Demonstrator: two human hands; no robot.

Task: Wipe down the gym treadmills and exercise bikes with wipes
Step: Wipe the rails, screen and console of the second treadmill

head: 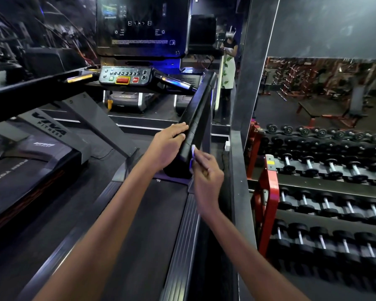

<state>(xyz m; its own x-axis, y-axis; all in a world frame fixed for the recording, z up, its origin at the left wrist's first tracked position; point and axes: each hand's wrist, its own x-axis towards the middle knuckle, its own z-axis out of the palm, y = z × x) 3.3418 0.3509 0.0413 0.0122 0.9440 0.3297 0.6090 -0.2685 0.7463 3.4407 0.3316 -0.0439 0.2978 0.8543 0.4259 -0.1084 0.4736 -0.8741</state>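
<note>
From the head camera, looking down along my arms, I am standing on the dark rubber belt of the treadmill point(152, 224), working on its long glossy black right-hand side rail point(195, 124), which runs up toward the grey control panel with the red stop button point(124, 77). My left hand point(168, 145) lies over the inner side of the rail's near end, fingers stretched out nearly straight and pressed flat on it, holding nothing, which I take to be steadying. My right hand point(206, 170) has its fingers curled and pinches a small crumpled white wipe point(193, 150) against the outer edge of the same rail, just beside my left hand. I judge I am in the middle of wiping this rail at its lower end; whether its upper stretch has been done I cannot tell, as no wet trace shows. The control panel, the tall dark display screen point(142, 27), the opposite rail point(35, 90) and the neighbouring black treadmill marked with white lettering point(41, 148) look yet to be dealt with, and no exercise bike is clearly in sight, so by my reckoning most of the job remains.
</note>
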